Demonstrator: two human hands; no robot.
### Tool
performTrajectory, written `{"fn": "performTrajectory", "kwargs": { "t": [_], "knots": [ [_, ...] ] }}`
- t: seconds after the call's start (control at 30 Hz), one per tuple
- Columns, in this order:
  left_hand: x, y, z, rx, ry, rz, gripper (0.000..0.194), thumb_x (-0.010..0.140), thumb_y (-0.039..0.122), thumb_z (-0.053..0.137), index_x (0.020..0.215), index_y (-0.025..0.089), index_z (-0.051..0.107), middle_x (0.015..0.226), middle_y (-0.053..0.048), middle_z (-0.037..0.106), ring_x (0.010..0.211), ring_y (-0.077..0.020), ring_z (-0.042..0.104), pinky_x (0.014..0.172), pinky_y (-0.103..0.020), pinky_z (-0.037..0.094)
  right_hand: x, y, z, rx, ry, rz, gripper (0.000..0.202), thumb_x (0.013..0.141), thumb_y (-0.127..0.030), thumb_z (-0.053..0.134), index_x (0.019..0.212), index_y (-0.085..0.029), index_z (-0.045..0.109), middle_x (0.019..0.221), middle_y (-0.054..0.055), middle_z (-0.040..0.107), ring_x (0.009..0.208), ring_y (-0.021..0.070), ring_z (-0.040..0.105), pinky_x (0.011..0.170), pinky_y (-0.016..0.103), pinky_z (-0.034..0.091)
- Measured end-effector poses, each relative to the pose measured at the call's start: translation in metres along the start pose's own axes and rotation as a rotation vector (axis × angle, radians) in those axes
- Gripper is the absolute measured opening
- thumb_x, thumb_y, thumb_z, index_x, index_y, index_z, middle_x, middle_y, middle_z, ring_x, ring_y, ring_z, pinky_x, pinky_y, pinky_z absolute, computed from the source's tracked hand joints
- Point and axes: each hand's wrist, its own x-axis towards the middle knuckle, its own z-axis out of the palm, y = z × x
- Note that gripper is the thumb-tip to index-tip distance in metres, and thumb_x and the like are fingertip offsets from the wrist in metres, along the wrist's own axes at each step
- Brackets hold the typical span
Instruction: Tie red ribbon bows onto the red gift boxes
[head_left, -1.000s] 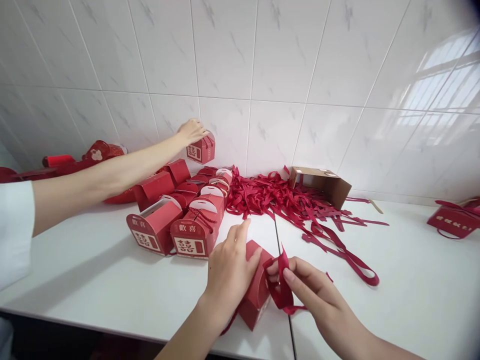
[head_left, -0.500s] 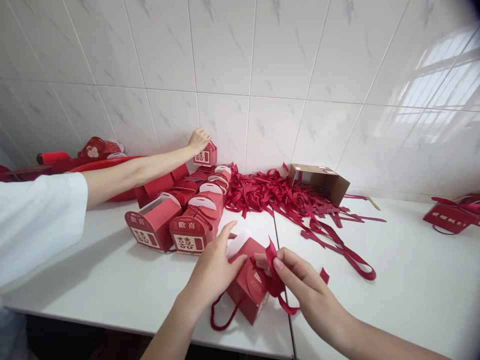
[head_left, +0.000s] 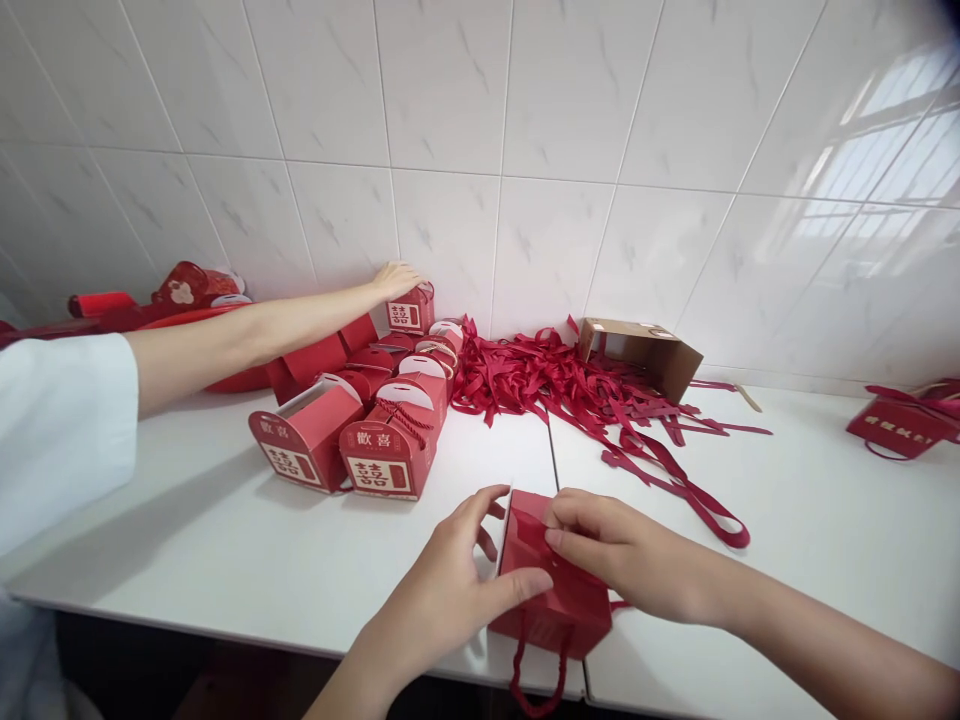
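A red gift box (head_left: 559, 615) rests near the front edge of the white table, its twisted red cord handle (head_left: 538, 695) hanging toward me. My left hand (head_left: 469, 570) is around the box's left side, thumb on its top and fingers behind the left edge. Pinched at the top of the box, my right hand (head_left: 592, 545) has its fingertips on red ribbon, partly hidden under them. A ribbon end sticks out at the box's right side.
Red boxes (head_left: 382, 460) stand in rows at centre left. A person's hand (head_left: 397, 280) touches a box (head_left: 411, 312) by the wall. Behind lie piled ribbons (head_left: 517, 370) and a cardboard box (head_left: 637, 350). Another red box (head_left: 896, 425) sits far right.
The box held by my hands has turned and shifted right and toward me. My right hand's fingers have come down onto its top with the ribbon. The person's arm has moved slightly left.
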Motion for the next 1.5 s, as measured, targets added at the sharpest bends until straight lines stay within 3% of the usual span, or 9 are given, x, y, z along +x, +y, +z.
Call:
{"fn": "performTrajectory", "kwargs": {
  "t": [0.13, 0.23, 0.33, 0.43, 0.83, 1.13, 1.5],
  "knots": [
    [0.000, -0.003, -0.002, 0.004, -0.046, -0.033, 0.082, 0.064, 0.045, 0.075, 0.134, 0.027, 0.038, 0.116, -0.008, 0.055, 0.088, -0.0204, 0.056, 0.072, -0.030, 0.048, 0.000, 0.000, -0.003, 0.048, -0.053, 0.028, 0.022, 0.090, -0.029, 0.040, 0.076, -0.017, 0.053, 0.078, 0.001, 0.052, 0.070, 0.0137, 0.046, 0.063, 0.026, 0.038],
    [0.006, -0.005, -0.006, -0.023, -0.053, 0.023, 0.076, 0.064, 0.052, 0.073, 0.127, 0.024, 0.043, 0.110, -0.008, 0.054, 0.092, -0.0216, 0.053, 0.068, -0.027, 0.047, 0.002, 0.002, -0.004, 0.071, -0.077, 0.051, 0.021, 0.090, -0.029, 0.041, 0.075, -0.017, 0.051, 0.072, -0.002, 0.048, 0.064, 0.0116, 0.042, 0.058, 0.024, 0.035],
    [0.012, -0.005, -0.008, -0.105, -0.052, 0.041, 0.053, 0.081, 0.064, 0.046, 0.113, 0.021, 0.049, 0.094, -0.005, 0.053, 0.082, -0.0180, 0.053, 0.061, -0.024, 0.045, 0.005, 0.005, -0.005, 0.101, -0.089, 0.056, 0.022, 0.090, -0.031, 0.042, 0.073, -0.018, 0.049, 0.068, -0.003, 0.044, 0.062, 0.0107, 0.038, 0.057, 0.024, 0.032],
    [0.014, -0.002, -0.008, -0.156, -0.003, 0.010, 0.050, 0.090, 0.060, 0.022, 0.101, 0.021, 0.051, 0.087, -0.003, 0.052, 0.079, -0.0165, 0.052, 0.059, -0.024, 0.044, 0.006, 0.008, -0.005, 0.181, -0.111, 0.027, 0.025, 0.091, -0.036, 0.041, 0.074, -0.018, 0.048, 0.067, -0.003, 0.043, 0.061, 0.0103, 0.036, 0.057, 0.023, 0.033],
    [0.017, 0.005, -0.006, -0.260, -0.009, 0.033, 0.042, 0.093, 0.053, 0.026, 0.083, 0.020, 0.050, 0.079, -0.001, 0.048, 0.075, -0.0147, 0.049, 0.057, -0.022, 0.041, 0.004, 0.006, -0.005, 0.092, -0.045, -0.040, 0.026, 0.090, -0.033, 0.044, 0.068, -0.018, 0.047, 0.086, 0.000, 0.045, 0.064, 0.0099, 0.042, 0.063, 0.025, 0.038],
    [0.021, 0.010, -0.003, -0.293, -0.055, 0.085, 0.040, 0.093, 0.052, 0.030, 0.076, 0.019, 0.046, 0.074, 0.002, 0.043, 0.070, -0.0123, 0.045, 0.059, -0.022, 0.038, 0.007, 0.001, 0.000, -0.055, 0.018, -0.025, 0.026, 0.090, -0.033, 0.039, 0.068, -0.019, 0.044, 0.085, 0.002, 0.048, 0.073, 0.0149, 0.048, 0.070, 0.030, 0.040],
    [0.023, 0.011, -0.001, -0.228, -0.016, 0.079, 0.039, 0.092, 0.051, 0.035, 0.072, 0.019, 0.044, 0.069, 0.004, 0.041, 0.063, -0.0114, 0.040, 0.056, -0.023, 0.035, 0.012, 0.001, 0.002, -0.121, 0.055, -0.001, 0.023, 0.084, -0.024, 0.038, 0.061, -0.020, 0.039, 0.083, 0.002, 0.049, 0.072, 0.0157, 0.048, 0.072, 0.031, 0.040]
  ]
}}
